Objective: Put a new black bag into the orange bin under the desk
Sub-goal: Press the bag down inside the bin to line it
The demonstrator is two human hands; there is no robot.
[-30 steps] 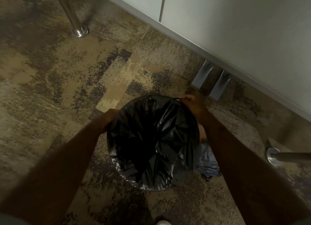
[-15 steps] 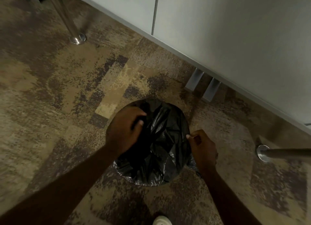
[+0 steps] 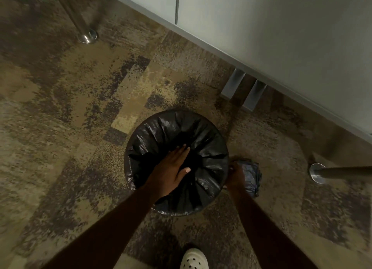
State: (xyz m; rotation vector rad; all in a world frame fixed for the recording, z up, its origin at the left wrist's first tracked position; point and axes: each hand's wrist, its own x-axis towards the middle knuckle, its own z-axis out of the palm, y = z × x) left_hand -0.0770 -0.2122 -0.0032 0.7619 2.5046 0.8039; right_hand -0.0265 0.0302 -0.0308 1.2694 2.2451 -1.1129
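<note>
- A white perforated shoe (image 3: 193,258) stands on the carpeted floor (image 3: 60,127) at the near edge of the view, just short of the bin
- The bin itself is hidden: its rim and walls are wrapped by the black bag (image 3: 203,131), so no orange shows; it stands on the floor, near the pale panel (image 3: 281,37) that runs along the far right
- The bag already sits inside the bin, its mouth folded out over the rim all the way round, with gathered pleats running in towards the middle
- The left hand (image 3: 171,172) lies flat and spread, fingers straight, palm down on the film inside the mouth; it grips nothing and seems to be pressing the bag down into the bin
- The right hand (image 3: 234,178) is at the right side of the rim, curled; it looks to be pinching the overhanging edge of the bag, though what exactly it holds I cannot tell
- Just beside that hand, on the floor against the bin, lies a crumpled bluish bundle (image 3: 250,176), probably more plastic film
- By its look the bag is thin, very light, limp and slippery, and would trap air and billow; it should be held by the turned-over edge at the rim, with the middle pushed down by an open palm, not by nails, since the film may tear
- Farther off, two metal brackets (image 3: 243,91) sit under the panel, and chrome legs (image 3: 87,36) meet the floor at far left and at the right
</note>
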